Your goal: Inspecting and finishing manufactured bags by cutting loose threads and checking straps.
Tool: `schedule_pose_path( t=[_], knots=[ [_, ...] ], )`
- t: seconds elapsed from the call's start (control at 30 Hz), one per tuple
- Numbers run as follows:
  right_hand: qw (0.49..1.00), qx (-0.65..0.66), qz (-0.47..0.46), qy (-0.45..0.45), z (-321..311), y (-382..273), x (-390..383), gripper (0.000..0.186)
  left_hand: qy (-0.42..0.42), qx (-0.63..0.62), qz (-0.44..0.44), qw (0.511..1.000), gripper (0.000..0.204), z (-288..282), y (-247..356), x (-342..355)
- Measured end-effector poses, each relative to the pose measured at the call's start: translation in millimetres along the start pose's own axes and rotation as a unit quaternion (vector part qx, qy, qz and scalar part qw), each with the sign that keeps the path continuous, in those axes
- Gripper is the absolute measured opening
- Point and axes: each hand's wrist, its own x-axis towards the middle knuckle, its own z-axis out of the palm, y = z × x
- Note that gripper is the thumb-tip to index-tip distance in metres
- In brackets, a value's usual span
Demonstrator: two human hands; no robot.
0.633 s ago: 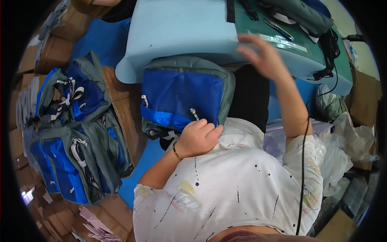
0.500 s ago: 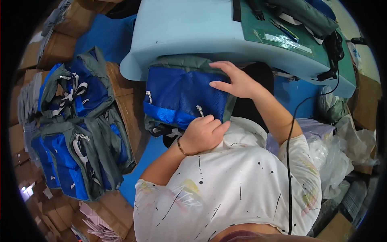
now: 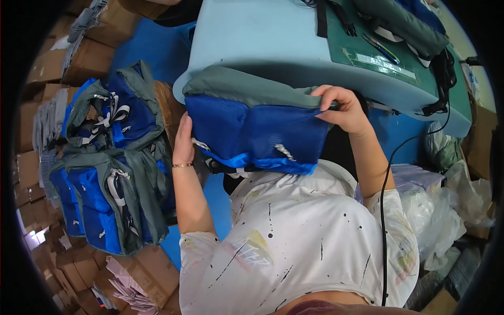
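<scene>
A soft grey fabric bag with dark blue mesh panels and white cord pulls (image 3: 283, 128) is held before the person's torso, above the lap. The right hand (image 3: 344, 110) has thumb and fingers clamped on its upper right corner. The left hand (image 3: 184, 142) lies along its left side, fingers straight and together; whether they grip cannot be told.

Just beyond, the rounded edge of a light-blue covered table (image 3: 247, 31) blocks the far side; contact is unclear. A green mat (image 3: 344, 44) there bears blue-handled metal snips (image 3: 380, 48) and another grey-and-blue bag (image 3: 404, 26). Similar grey-and-blue bags (image 3: 89, 197) crowd the left, beside a brown cardboard box (image 3: 168, 107). A thin black cable (image 3: 385, 220) crosses the right sleeve. Clear plastic bags (image 3: 441, 226) lie farther right. The white, black-flecked shirt (image 3: 315, 231) carries small pale lettering over a yellow patch.
</scene>
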Motion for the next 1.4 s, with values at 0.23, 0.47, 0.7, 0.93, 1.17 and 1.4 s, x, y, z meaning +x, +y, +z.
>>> schedule_pose_path(
  t=[0.23, 0.47, 0.7, 0.93, 1.17, 1.4],
  knots=[
    [0.997, 0.041, 0.019, 0.057, -26.4, 34.4, -2.9, 0.031, -0.056, 0.008, 0.109, 0.993, 0.031, 13.5, 15.8, -29.3],
    [0.995, 0.04, 0.039, 0.086, -28.0, 43.3, -2.9, 0.029, 0.004, -0.004, 0.141, 0.99, 0.027, 14.0, 9.1, -40.0],
    [0.989, 0.05, 0.053, 0.126, -38.2, 64.9, -12.9, 0.032, -0.036, -0.059, 0.113, 0.991, 0.021, 12.7, 5.8, -44.5],
    [0.985, 0.061, 0.081, 0.138, -43.2, 89.4, -15.8, 0.031, 0.019, 0.272, 0.083, 0.958, 0.015, -19.6, -60.9, -47.3],
    [0.963, 0.081, 0.146, 0.21, -41.9, 123.3, -19.2, 0.035, 0.049, 0.027, 0.078, 0.995, 0.02, 31.3, 8.1, -90.4],
    [0.933, 0.094, 0.257, 0.234, -7.3, 158.3, -17.6, 0.062, -0.088, -0.031, 0.138, 0.986, 0.025, 45.3, 31.9, -103.1]
  ],
)
